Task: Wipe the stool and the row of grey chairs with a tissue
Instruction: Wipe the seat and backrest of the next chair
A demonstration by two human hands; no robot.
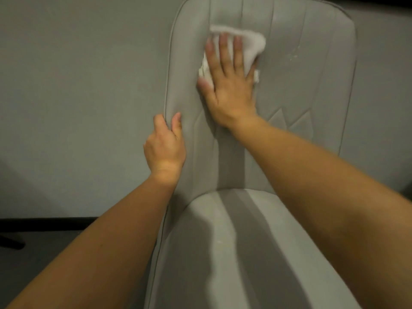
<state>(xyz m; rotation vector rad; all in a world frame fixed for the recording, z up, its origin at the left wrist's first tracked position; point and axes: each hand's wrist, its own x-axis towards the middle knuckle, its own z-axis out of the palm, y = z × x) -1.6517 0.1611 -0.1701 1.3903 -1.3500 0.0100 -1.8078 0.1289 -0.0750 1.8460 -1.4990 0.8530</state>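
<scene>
A grey upholstered chair (pixel 312 90) fills the middle of the view, its backrest upright and its seat running down to the bottom edge. My right hand (pixel 229 85) lies flat on the upper backrest, fingers spread, pressing a crumpled white tissue (pixel 252 44) against the fabric. The tissue sticks out above and to both sides of the fingers. My left hand (pixel 166 143) grips the left edge of the backrest, thumb on the front and fingers wrapped behind it. A few pale specks show on the backrest to the right of the tissue. No stool is in view.
A plain grey wall (pixel 78 97) stands directly behind the chair. A dark skirting strip (pixel 44 223) runs along its foot at the lower left, with a dark chair leg (pixel 11 243) on the floor there.
</scene>
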